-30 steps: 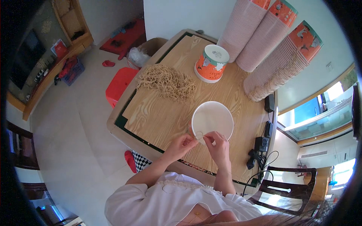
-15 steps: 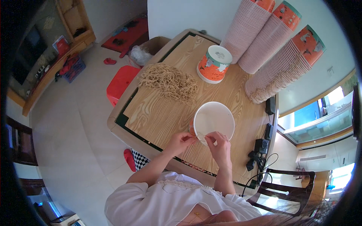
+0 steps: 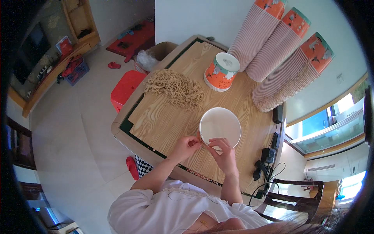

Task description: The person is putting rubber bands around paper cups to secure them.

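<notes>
Left hand (image 3: 188, 148) and right hand (image 3: 223, 152) pinch a barely visible strand (image 3: 204, 144) beside the tub (image 3: 233, 126).

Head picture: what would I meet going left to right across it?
Black television, blue plastic basket, red plastic stool, tangled tan string, upside-down orange paper tub, string-draped paper-tub stack.

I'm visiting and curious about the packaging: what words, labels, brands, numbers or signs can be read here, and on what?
Upturned orange-and-green tub: lettering on its orange side, which I won't copy out; the mark on its pale base is too blurred.
Three tall tub stacks: any lettering is too small to read.
Open tub: no text visible inside.
Black power adapter: any marking is too small.
</notes>
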The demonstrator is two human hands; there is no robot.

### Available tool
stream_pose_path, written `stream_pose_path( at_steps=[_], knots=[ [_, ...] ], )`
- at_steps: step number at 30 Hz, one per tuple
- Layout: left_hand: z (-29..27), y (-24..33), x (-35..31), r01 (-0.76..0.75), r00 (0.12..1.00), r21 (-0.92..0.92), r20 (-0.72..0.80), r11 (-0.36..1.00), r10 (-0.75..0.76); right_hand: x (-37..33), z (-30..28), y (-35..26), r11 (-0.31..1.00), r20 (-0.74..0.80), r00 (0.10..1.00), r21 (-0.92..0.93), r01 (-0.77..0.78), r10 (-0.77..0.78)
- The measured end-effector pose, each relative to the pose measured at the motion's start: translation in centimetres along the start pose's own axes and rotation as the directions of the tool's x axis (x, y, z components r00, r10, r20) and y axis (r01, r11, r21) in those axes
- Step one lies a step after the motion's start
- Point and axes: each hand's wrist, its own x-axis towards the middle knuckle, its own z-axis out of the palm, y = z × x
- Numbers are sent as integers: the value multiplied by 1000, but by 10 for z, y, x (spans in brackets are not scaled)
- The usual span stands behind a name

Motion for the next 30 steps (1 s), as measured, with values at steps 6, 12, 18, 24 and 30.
stream_pose_path(
  at_steps=[6, 12, 18, 24, 30],
  knots=[
    [-5, 10, 0, -27, 999, -50, -45, 998, 25, 1, 3, 4, 999, 27, 999, -44, -32, 33],
    [-6, 14, 3, -39, 997, -98, -72, 994, 32, 2, 3, 2, 996, 43, 999, -83, -29, 32],
    [-5, 15, 8, -50, 994, -172, -103, 984, 32, 1, 2, 1, 997, 53, 998, -81, -18, 23],
    [-6, 10, 7, -26, 999, -136, -42, 990, 21, 0, 1, 3, 996, 52, 998, -87, -15, 19],
    [-7, 9, 7, -29, 999, -92, -33, 995, 26, 0, 0, 3, 996, 56, 998, -90, 14, -9]
  ],
)
